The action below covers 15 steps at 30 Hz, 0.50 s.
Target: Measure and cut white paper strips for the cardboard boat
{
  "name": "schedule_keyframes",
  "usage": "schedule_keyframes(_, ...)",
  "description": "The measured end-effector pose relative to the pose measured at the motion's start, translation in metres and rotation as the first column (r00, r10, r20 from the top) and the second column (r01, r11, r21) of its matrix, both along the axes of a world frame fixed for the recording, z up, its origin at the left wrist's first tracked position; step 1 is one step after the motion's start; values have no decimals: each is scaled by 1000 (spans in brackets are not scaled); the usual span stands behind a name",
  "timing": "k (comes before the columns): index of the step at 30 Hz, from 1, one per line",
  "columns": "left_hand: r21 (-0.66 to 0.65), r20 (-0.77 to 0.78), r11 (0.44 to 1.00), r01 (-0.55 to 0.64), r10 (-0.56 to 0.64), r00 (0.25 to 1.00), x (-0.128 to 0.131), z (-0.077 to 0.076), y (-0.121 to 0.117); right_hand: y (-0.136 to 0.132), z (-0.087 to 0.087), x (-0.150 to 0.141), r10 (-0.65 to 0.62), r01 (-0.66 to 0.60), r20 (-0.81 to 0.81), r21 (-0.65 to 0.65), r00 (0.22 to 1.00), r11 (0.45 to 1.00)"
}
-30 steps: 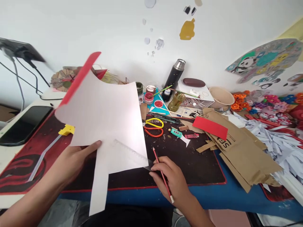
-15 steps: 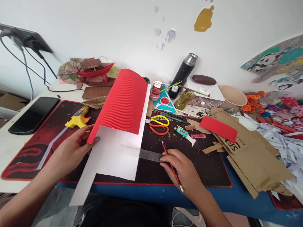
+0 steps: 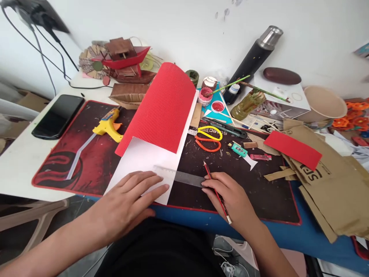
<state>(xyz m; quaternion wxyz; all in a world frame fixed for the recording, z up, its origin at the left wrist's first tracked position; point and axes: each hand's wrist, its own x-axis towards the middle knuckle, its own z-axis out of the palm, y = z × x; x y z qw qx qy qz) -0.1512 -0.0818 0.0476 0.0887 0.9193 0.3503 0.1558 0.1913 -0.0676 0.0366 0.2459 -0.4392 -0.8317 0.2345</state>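
A sheet of red corrugated paper [image 3: 163, 109] curls up over its white underside [image 3: 144, 156], which lies partly bared toward me. My left hand [image 3: 121, 206] rests on the near part of the white side, fingers stretched out and holding nothing. Its fingertips are just below a clear ruler [image 3: 188, 178], which lies across the white side and reaches past its right edge. My right hand [image 3: 232, 198] pinches the ruler's right end. A red and black pencil [image 3: 208, 172] is held in that same hand, its point facing away from me.
A yellow glue gun [image 3: 106, 125] and a phone [image 3: 59, 115] lie at left. Scissors [image 3: 209, 132], a box cutter [image 3: 230, 129], a lighter [image 3: 238, 149] and paint pots [image 3: 205, 97] are beyond my right hand. Cardboard [image 3: 331, 196] covers the right side; a black flask [image 3: 253, 57] leans behind.
My left hand has let go of the red sheet's left edge and moved down right onto the white side. My right hand still holds the ruler and pencil. The view has shifted.
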Motion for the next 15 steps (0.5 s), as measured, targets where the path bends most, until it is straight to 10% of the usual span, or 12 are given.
schedule_keyframes(5,-14,-32,1000,-4,4,999,0,-26,7,2,1,-3,13,-13,10,22,1000,1000)
schedule_keyframes(15,67,17,990,-122,121,992,37,-31,30,4,-2,6,-30,29,36,54,999,998)
